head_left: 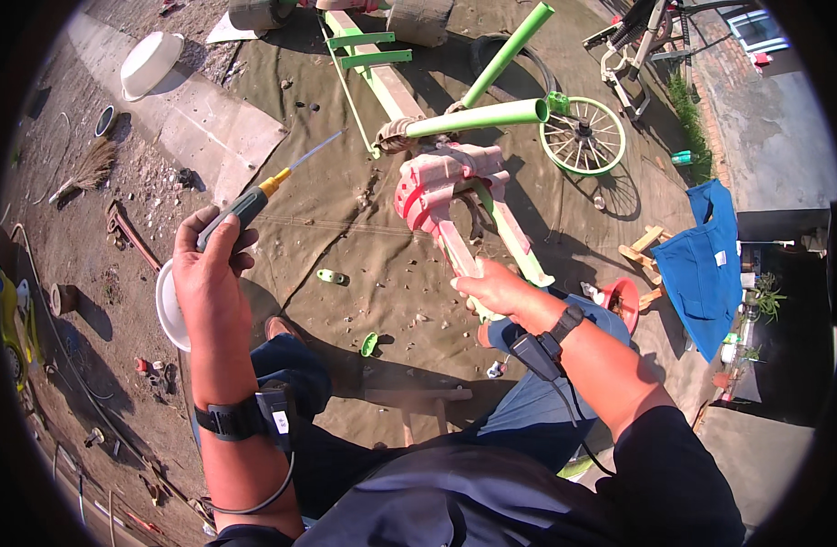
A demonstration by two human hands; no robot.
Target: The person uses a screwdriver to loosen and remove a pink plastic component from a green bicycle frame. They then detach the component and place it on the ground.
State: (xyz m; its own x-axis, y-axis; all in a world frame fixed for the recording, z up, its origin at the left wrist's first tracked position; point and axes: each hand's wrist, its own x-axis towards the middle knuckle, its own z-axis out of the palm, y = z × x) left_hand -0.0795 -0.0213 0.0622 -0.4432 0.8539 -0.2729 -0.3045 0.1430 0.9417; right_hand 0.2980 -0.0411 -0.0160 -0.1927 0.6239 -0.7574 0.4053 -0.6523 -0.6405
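In my raised left hand (209,273) is a screwdriver (251,204) with a dark green and yellow handle, its thin shaft pointing up and to the right. My right hand (505,294) is closed around the lower end of one prong of a fork-like frame part (450,178). That part is green, largely covered in red and pinkish wrapping. Beyond it two green tubes (482,118) stick out to the right, and a long beam (373,68) runs away from me. The screwdriver's tip touches nothing.
A brown sheet covers the ground. A green-rimmed spoked wheel (583,137) stands right of the tubes. Blue cloth (704,264) hangs at the right, near a red bowl (622,304). A low wooden stool (418,397) is before me. White basins (152,66) and a broom (88,171) lie left.
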